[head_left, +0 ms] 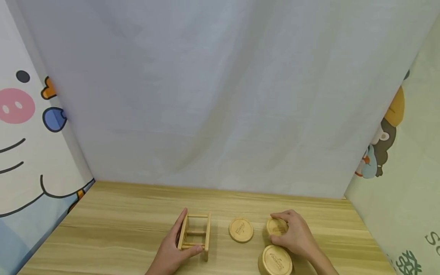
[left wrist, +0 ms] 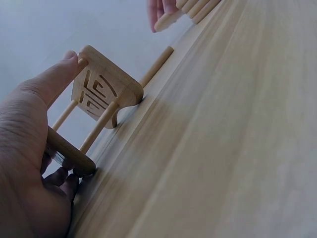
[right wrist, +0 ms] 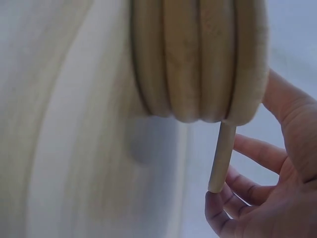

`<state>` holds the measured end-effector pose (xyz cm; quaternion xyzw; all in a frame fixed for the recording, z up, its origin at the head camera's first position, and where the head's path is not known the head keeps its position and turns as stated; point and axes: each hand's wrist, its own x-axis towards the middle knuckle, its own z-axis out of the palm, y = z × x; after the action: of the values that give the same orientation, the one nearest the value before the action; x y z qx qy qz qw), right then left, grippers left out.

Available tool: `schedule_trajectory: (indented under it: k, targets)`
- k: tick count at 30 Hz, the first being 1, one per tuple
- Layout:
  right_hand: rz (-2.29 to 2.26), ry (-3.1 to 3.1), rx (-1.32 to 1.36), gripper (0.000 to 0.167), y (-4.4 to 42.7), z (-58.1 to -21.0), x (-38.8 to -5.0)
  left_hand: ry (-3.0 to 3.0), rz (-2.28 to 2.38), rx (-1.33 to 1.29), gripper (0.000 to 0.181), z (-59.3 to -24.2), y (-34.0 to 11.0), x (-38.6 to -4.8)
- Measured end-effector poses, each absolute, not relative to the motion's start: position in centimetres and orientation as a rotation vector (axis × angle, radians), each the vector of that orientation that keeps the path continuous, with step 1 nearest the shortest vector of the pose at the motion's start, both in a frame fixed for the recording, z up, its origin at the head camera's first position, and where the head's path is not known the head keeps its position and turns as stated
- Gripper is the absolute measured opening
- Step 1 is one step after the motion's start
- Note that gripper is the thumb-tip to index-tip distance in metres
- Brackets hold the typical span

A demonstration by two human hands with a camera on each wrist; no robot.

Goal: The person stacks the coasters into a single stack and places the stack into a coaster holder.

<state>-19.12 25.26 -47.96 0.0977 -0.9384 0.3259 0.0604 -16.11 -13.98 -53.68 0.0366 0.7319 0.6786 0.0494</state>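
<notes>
My left hand [head_left: 170, 246] grips a small wooden coaster rack [head_left: 207, 229] made of two side panels joined by thin rods. In the left wrist view, the rack's far panel [left wrist: 126, 87] has cut-out slots, and the thumb lies along a top rod. With thumb and fingers, my right hand [head_left: 298, 235] holds a round wooden coaster [head_left: 276, 228] by its edge. Right beside that hand is a stack of several matching coasters [head_left: 276, 262]. In the right wrist view, the held coaster [right wrist: 221, 158] appears beyond the stack [right wrist: 183, 59], which partly hides it.
Between the rack and the right hand, a single round coaster [head_left: 241, 230] lies flat on the wood-grain table [head_left: 130, 214]. A pale cloth [head_left: 220, 95] hangs behind the table. Printed panels stand at the left [head_left: 34, 152] and right [head_left: 405, 198].
</notes>
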Motion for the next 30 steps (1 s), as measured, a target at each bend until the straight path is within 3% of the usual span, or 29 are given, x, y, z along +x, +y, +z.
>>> schedule_trajectory:
  k: [30]
  targets:
    - [1.027, -2.850, 0.297, 0.068, 24.7, -46.0, -15.3, 2.189, 2.076, 0.087, 0.118, -53.5, -13.9, -16.0]
